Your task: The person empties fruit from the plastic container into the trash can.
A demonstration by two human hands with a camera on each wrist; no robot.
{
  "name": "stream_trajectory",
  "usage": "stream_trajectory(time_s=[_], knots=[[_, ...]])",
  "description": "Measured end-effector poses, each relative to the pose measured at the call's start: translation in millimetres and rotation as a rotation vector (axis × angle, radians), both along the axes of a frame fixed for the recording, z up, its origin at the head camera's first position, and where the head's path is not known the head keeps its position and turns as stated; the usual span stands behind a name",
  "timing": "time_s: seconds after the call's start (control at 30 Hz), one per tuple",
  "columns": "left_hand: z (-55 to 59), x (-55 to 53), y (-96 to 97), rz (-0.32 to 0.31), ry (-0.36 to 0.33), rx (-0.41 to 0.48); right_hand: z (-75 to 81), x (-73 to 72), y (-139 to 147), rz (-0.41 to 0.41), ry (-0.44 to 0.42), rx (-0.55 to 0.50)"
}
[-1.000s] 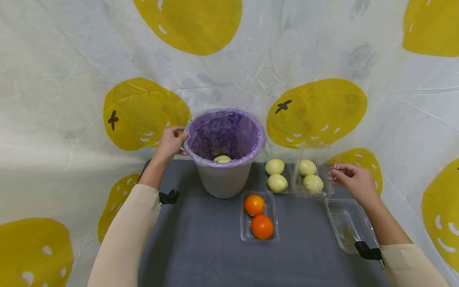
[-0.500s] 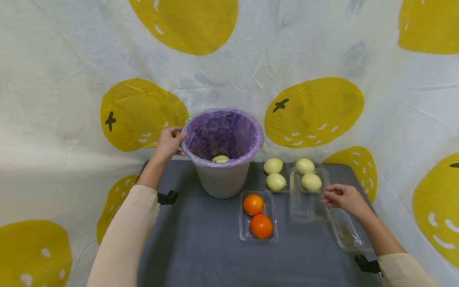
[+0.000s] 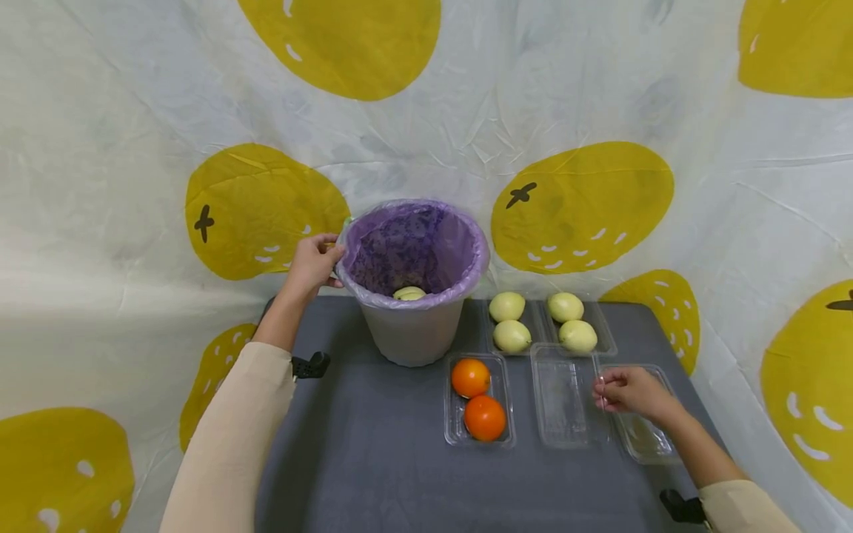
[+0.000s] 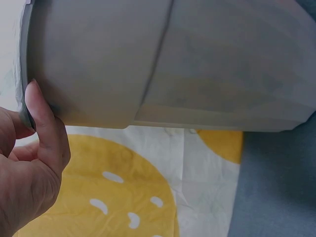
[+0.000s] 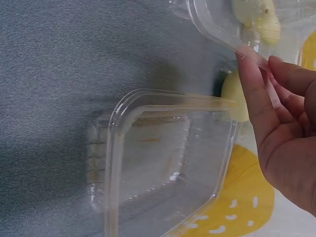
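Observation:
My left hand (image 3: 312, 264) grips the left rim of a light waste bin (image 3: 415, 337) lined with a purple bag (image 3: 460, 244); in the left wrist view its fingers (image 4: 42, 116) curl over the edge. Pale yellow fruit (image 3: 409, 294) shows inside the bin. On the right, my right hand (image 3: 633, 391) pinches the rim of a clear plastic tray (image 3: 560, 400) with nothing in it. That rim (image 5: 210, 29) sits between thumb and fingers in the right wrist view. Whether the tray touches the table, I cannot tell.
Another clear tray (image 3: 645, 444) lies under and beside my right hand. Behind stand two trays of pale yellow fruit, the left pair (image 3: 512, 337) and the right pair (image 3: 577, 336). A tray with two orange fruits (image 3: 485, 418) stands in front of the bin on the grey table (image 3: 386, 459).
My right hand has brought the clear tray forward, from over the right pair of yellow fruit to the place left of the other bare tray. My left hand stays on the bin's rim.

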State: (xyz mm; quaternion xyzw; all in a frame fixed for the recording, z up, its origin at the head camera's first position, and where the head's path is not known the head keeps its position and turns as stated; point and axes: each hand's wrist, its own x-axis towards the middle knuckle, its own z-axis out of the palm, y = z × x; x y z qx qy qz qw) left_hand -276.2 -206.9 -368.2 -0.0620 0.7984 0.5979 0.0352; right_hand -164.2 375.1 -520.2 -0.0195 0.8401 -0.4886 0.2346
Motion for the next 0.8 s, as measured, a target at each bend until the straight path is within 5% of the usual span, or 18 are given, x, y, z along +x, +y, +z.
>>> stream_trajectory(time_s=[0.4, 0.8], knots=[[-1.3, -1.0, -1.2, -0.004, 0.000, 0.001, -8.5, -0.3, 3, 0.057, -0.149, -0.039], [-3.0, -0.8, -1.0, -0.004, 0.020, -0.004, -16.7, 0.2, 5, 0.081, -0.175, -0.032]])
